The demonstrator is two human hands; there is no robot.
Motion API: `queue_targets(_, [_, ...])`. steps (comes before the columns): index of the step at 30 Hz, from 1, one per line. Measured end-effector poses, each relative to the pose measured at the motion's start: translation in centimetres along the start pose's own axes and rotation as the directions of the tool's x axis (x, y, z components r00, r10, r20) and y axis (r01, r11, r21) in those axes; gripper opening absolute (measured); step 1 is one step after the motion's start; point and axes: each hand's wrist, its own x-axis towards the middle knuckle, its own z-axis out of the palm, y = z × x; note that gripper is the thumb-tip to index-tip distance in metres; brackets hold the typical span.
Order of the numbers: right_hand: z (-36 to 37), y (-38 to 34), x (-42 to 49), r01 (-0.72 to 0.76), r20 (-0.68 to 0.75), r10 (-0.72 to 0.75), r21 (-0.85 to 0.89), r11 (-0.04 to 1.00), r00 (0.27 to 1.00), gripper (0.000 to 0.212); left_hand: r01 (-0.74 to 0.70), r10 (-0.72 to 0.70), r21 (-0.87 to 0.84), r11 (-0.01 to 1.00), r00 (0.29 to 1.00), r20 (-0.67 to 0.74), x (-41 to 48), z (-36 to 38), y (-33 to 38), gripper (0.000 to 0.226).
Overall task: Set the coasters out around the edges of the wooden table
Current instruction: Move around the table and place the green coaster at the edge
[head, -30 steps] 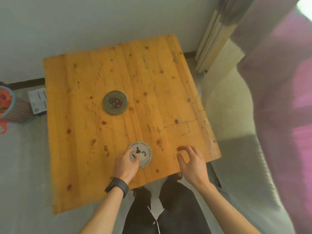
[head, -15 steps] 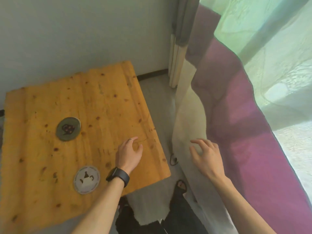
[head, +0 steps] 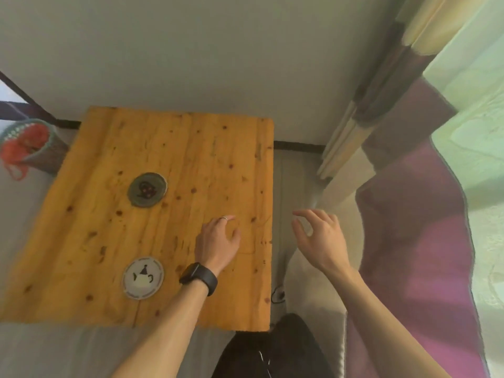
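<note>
At the far left, beside the table's corner, a crocheted basket (head: 32, 144) stands on the floor with orange yarn (head: 20, 148) filling its mouth and a strand trailing down its near side. Nothing else here serves as a container.

Your wooden table (head: 169, 148) carries two coasters. The dark green coaster (head: 147, 189) lies toward the middle of the top; the white coaster (head: 143, 277) with a teapot drawing lies nearer you, close to the front edge and left of your wrist. They are well apart from each other.

Your left hand (head: 218, 242) sits over the right part of the tabletop, fingers curled loosely, a ring on one finger and a black watch (head: 198, 278) on the wrist; it has hold of nothing. Your right hand (head: 319, 238) hangs off the table's right edge above the pale floor, thumb and fingers spread in a loose curve, also empty. A purple curtain (head: 414, 241) drapes down at the right.

Compared with half a second ago, your view has swung back to the left, so the basket is in sight again and the table sits more squarely before you. A second ago your left hand lay on the white coaster; it has since let go and moved right, and that coaster has kept its place near the front edge.
</note>
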Motion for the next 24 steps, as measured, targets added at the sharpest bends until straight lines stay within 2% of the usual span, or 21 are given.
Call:
queue_targets(5, [1.3, -4.4, 6.3, 0.15, 0.117, -0.145, -0.034, 0.988, 0.982, 0.034, 0.137, -0.142, -0.076, 0.988, 0.987, -0.069, 2.2, -2.7, -1.6, 0.035])
queue_targets(9, [4.8, -9.2, 11.2, 0.259, 0.288, -0.242, -0.024, 0.965, 0.927, 0.037, 0.255, -0.277, -0.157, 0.954, 0.95, -0.142, 3.6, -4.6, -4.5, 0.037])
queue_targets(12, [8.9, -12.6, 15.1, 0.369, 0.459, -0.338, 0.024, 0.929, 0.822, 0.043, 0.372, -0.425, -0.254, 0.893, 0.883, -0.199, 4.7, -5.5, -6.9, 0.04])
queue_targets(15, [14.5, -15.5, 19.7, 0.491, 0.625, -0.415, 0.058, 0.869, 0.661, 0.049, 0.449, -0.538, -0.326, 0.832, 0.796, -0.277, 6.3, -5.2, -9.4, 0.038])
queue_targets(19, [24.0, -19.1, 25.5, 0.564, 0.748, -0.442, 0.111, 0.818, 0.495, 0.057, 0.618, -0.715, -0.365, 0.697, 0.64, -0.281, 10.1, -3.1, -12.7, 0.045])
queue_targets(21, [28.0, -20.9, 27.4, 0.579, 0.765, -0.445, 0.116, 0.807, 0.466, 0.063, 0.668, -0.762, -0.37, 0.646, 0.59, -0.267, 12.3, -2.0, -14.0, 0.051])
queue_targets(24, [31.7, -22.5, 28.3, 0.62, 0.773, -0.427, 0.057, 0.783, 0.469, 0.075, 0.742, -0.799, -0.297, 0.602, 0.561, -0.218, 14.0, -0.2, -14.8, 0.058])
